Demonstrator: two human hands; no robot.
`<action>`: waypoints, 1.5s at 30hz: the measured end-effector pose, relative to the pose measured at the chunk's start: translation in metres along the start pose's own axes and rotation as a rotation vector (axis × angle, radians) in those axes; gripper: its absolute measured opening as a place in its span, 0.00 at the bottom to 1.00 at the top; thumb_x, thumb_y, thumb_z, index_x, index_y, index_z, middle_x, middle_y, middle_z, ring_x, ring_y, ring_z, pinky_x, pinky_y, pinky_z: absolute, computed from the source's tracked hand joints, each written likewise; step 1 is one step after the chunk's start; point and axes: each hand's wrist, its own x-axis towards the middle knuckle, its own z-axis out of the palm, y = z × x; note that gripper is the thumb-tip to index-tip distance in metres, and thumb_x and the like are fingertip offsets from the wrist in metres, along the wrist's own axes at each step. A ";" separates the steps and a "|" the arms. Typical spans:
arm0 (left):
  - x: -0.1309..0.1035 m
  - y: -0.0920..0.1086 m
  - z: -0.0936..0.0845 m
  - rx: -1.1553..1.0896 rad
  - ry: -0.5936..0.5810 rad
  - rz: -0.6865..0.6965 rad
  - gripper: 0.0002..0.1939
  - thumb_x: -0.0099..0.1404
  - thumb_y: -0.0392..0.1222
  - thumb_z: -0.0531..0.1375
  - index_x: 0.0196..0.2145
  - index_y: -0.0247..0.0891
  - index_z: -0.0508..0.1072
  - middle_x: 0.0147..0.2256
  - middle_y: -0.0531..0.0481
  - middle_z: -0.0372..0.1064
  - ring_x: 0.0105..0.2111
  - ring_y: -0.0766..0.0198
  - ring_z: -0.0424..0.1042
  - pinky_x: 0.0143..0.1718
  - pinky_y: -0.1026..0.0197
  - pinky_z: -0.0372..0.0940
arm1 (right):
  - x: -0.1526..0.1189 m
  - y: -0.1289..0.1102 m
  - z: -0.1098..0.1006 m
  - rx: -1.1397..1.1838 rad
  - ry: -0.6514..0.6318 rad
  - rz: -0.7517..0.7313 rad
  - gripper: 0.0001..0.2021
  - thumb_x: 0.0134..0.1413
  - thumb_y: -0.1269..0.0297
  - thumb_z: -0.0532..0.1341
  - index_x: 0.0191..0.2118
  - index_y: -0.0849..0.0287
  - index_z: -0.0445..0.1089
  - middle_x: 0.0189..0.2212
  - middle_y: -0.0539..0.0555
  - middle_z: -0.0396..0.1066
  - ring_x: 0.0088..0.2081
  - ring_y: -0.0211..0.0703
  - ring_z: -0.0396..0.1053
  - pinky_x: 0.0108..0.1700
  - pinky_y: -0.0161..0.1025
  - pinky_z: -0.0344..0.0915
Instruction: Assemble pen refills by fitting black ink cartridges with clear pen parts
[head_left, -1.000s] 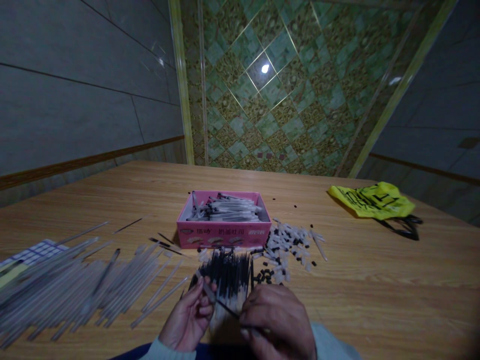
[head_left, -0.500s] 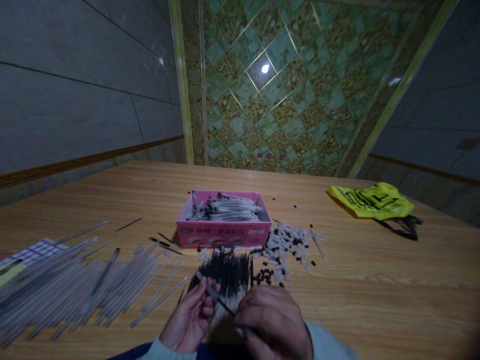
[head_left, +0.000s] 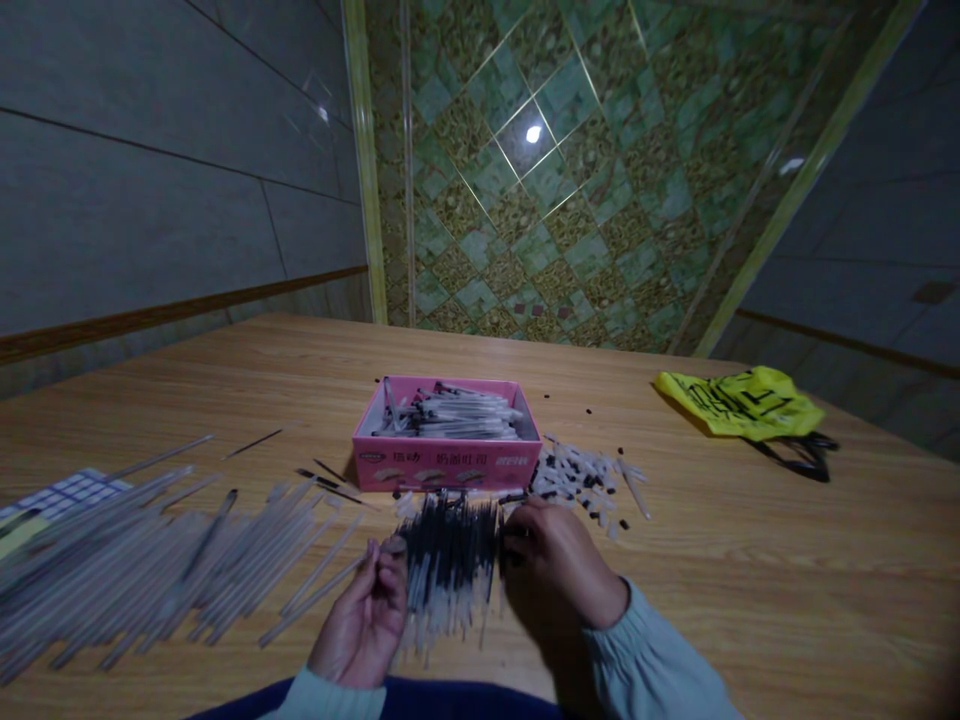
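My left hand (head_left: 361, 622) is closed, palm up, its thumb and fingers pinching a short-looking greyish pen barrel (head_left: 394, 545) that I see almost end-on. To its right lies a dense pile of pen refills (head_left: 450, 560), dark at the far end and pale at the near end. My right hand (head_left: 564, 562) reaches down at the pile's right edge with fingers curled together; what they hold, if anything, is hidden. Just beyond it spread small whitish and black pen caps and plugs (head_left: 581, 475). Behind the pile stands a pink box (head_left: 448, 468) holding many pens (head_left: 465, 412).
Clear pen tubes (head_left: 150, 570) cover the left of the wooden table (head_left: 720, 600), beside a checked cloth-like item (head_left: 67, 497). Several dark thin sticks (head_left: 330, 484) lie left of the box. A yellow bag (head_left: 739, 402) with black handles lies far right.
My right hand has moved away from the left, forward and right, to the pile's edge. The left hand has shifted slightly left, and the dark stick between the hands no longer shows.
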 end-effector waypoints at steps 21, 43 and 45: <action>0.005 -0.016 -0.009 0.533 -0.004 0.191 0.07 0.61 0.23 0.53 0.32 0.30 0.68 0.27 0.45 0.73 0.21 0.71 0.73 0.20 0.73 0.69 | -0.004 -0.026 0.023 0.644 0.131 -0.012 0.06 0.50 0.70 0.58 0.35 0.60 0.71 0.31 0.52 0.72 0.35 0.41 0.68 0.38 0.35 0.62; 0.006 -0.018 -0.012 0.655 -0.036 0.310 0.07 0.59 0.21 0.55 0.29 0.28 0.69 0.28 0.42 0.76 0.23 0.68 0.74 0.23 0.70 0.70 | -0.012 -0.051 0.026 0.753 0.196 0.042 0.03 0.42 0.74 0.64 0.27 0.62 0.71 0.23 0.49 0.67 0.29 0.38 0.65 0.31 0.33 0.58; 0.006 -0.018 -0.012 0.668 -0.041 0.312 0.07 0.59 0.22 0.55 0.28 0.28 0.69 0.27 0.42 0.76 0.23 0.68 0.74 0.23 0.70 0.70 | -0.012 -0.051 0.026 0.731 0.195 0.036 0.03 0.43 0.74 0.64 0.27 0.62 0.71 0.23 0.49 0.66 0.29 0.39 0.65 0.31 0.33 0.58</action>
